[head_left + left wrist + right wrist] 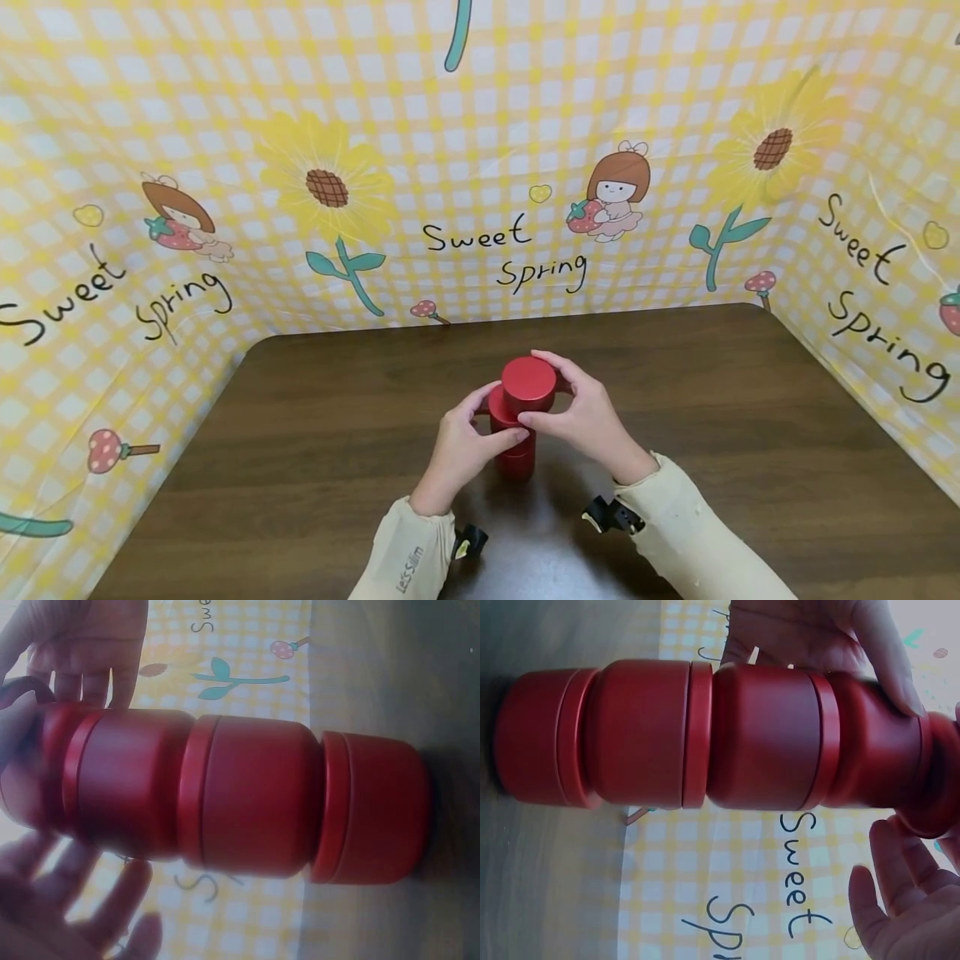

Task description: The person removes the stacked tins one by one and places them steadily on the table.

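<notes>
A tall stack of several red round canisters (517, 468) stands upright on the table, a band ringing each one. My left hand (459, 446) grips the uppermost stacked canister (877, 742), thumb in front and fingers on the far side. With its thumb and fingers, my right hand (588, 417) holds another red canister (528, 382) with a smooth flat top. That one sits over the stack, shifted to the right and slightly tilted, its edge right at the stack's top. In the left wrist view the right hand (86, 652) shows behind the stack's upper end.
Dark brown wood makes up the tabletop (337, 417). A yellow checked cloth (465, 150) printed with flowers and lettering walls off the back and both sides. Small black wrist cameras (615, 515) are strapped below the cream sleeves (697, 525).
</notes>
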Demonstrator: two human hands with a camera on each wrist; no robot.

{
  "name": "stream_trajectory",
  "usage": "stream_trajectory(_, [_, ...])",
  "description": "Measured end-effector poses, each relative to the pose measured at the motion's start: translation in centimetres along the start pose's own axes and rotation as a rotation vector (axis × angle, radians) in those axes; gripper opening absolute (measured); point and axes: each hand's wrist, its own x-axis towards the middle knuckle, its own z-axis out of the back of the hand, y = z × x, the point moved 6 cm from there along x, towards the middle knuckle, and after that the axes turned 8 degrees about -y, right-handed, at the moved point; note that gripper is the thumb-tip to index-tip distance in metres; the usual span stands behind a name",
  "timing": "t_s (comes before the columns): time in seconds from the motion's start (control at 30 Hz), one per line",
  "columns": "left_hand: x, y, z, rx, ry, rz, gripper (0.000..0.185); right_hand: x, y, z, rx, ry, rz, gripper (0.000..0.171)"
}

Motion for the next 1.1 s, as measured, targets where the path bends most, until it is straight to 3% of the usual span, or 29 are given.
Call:
stream_trajectory(0.57, [0.2, -0.2, 0.1, 0.008, 0.019, -0.008, 0.061, -0.1, -0.3, 1.8, -0.007, -0.014, -0.012, 0.071])
stream_trajectory(1.1, [0.2, -0.2, 0.0, 0.014, 0.042, 0.007, 0.062, -0.6, -1.2, 5.0, -0.114, -0.058, -0.019, 0.070])
